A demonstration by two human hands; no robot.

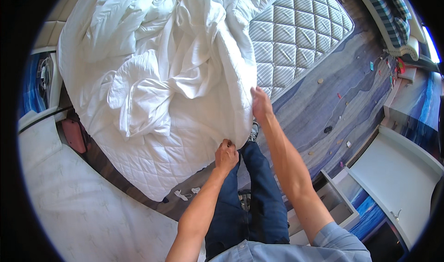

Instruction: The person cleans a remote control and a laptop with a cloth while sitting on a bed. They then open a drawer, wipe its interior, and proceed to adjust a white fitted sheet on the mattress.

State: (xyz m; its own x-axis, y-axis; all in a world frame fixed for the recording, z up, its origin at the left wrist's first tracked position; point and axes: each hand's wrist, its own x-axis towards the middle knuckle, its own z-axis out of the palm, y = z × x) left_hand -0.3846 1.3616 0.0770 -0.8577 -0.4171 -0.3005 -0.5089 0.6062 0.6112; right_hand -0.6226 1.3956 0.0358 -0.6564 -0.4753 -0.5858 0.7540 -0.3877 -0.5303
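Observation:
A white quilted mattress pad (152,165) lies over the bed, its edge folded back. My left hand (226,155) is closed on its near edge, in front of my legs. Farther right, my right hand (262,104) grips the folded right edge, its fingertips partly hidden by the cloth. A rumpled white duvet (143,95) is heaped on the pad. To the right of the fold shows the bare mattress (298,35), grey and white with diamond stitching.
Another white mattress (88,206) lies at the lower left, with a pink case (74,135) in the gap. Small litter is scattered over the wood-look floor (319,118). On the right stand a sofa (393,21), an open drawer (340,199) and a white-topped cabinet (393,179).

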